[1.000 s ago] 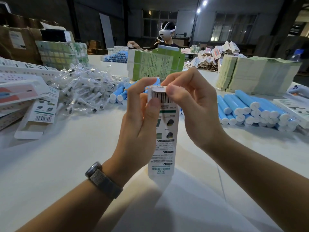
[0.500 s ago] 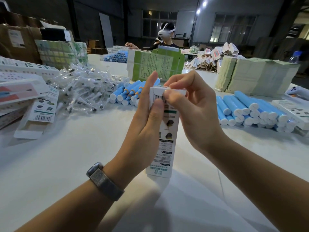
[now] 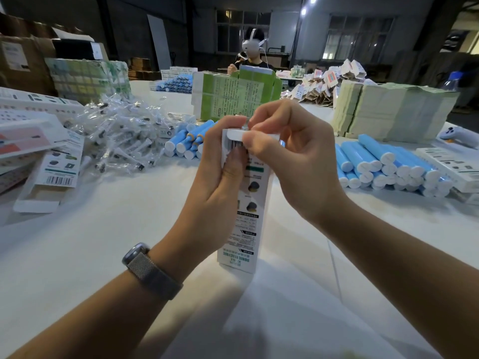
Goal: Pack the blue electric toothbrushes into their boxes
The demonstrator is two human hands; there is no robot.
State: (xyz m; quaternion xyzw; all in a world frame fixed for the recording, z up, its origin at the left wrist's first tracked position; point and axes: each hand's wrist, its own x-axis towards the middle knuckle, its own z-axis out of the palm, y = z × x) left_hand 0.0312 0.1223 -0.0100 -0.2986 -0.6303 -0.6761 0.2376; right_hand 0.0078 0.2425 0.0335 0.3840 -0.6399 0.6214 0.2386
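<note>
The box point(image 3: 247, 211) stands upright between both hands, its lower end nearest and seemingly resting on the white table point(image 3: 77, 255). The left hand point(image 3: 215, 182) wraps its left side, thumb pressed flat over the barcode near the top. The right hand point(image 3: 293, 161) has its fingers curled at the top end, thumb and forefinger pinching the white end flap point(image 3: 234, 134) down onto the opening. Thin printed card like this is probably light and stiff along its length but easy to dent, so the sides below the fingers look the safest hold, with only gentle pressure on the flap. Below the left palm the box reads "SONIC ELECTRIC", upside down to the wearer; the smaller print is too fine to read. Right of the fingers lies a stack of blue toothbrush handles point(image 3: 388, 164), and another pile point(image 3: 186, 141) lies just beyond the left fingers. Further left sits a heap of bagged brush heads point(image 3: 116, 136), and beyond the fingertips stand green cartons point(image 3: 233, 97).
</note>
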